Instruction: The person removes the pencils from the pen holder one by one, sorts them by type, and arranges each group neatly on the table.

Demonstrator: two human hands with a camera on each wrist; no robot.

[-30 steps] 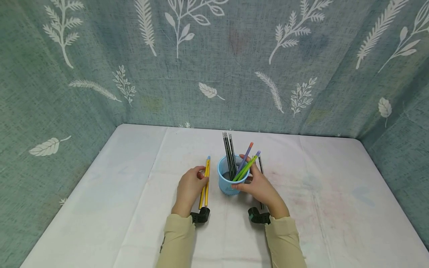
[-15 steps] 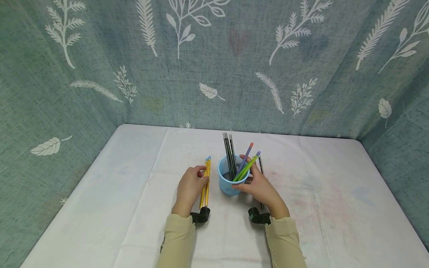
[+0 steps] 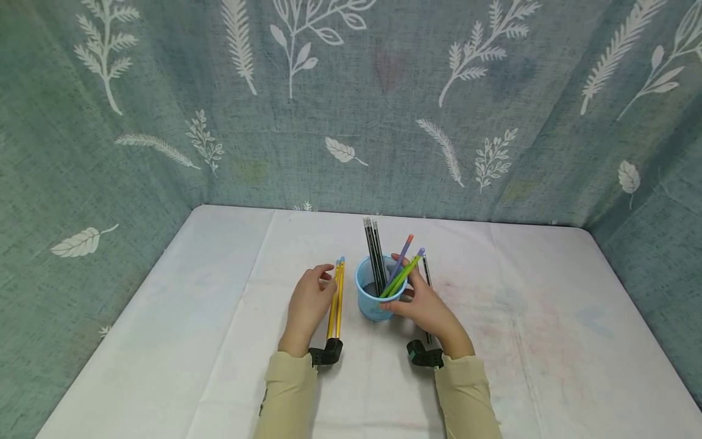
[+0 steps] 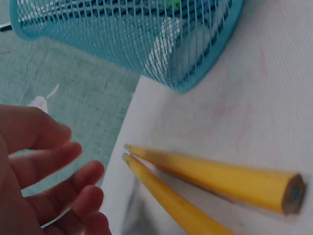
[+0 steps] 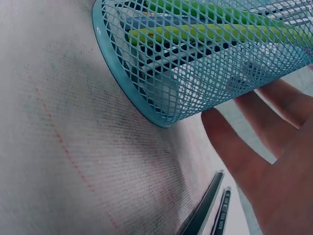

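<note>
Left hand [image 3: 308,305]: we held it relaxed, empty, beside the yellow pencils [image 3: 340,299].
Right hand [image 3: 430,310]: we gripped the blue cup [image 3: 373,310], probably to steady it upright.

You've got 1 blue mesh cup [image 3: 374,309], approx. mid btwn desk's L & R edges. Inside: 2 green pencils [image 5: 195,33], 1 purple pencil [image 3: 400,263], 3+ blk pencils [image 3: 373,250], exact no. unclear. Twd L edge from cup: 2 yellow pencils [image 3: 340,305]. Twd R edge: 2 loose blk pencils [image 5: 221,215]. Yours, reaching in over near edge: 1 L hand [image 3: 310,302], 1 R hand [image 3: 430,310], 2 sleeves [image 3: 287,393], 2 wrist cams [image 3: 331,352]. Desk [image 3: 548,292] qty: 1.
</note>
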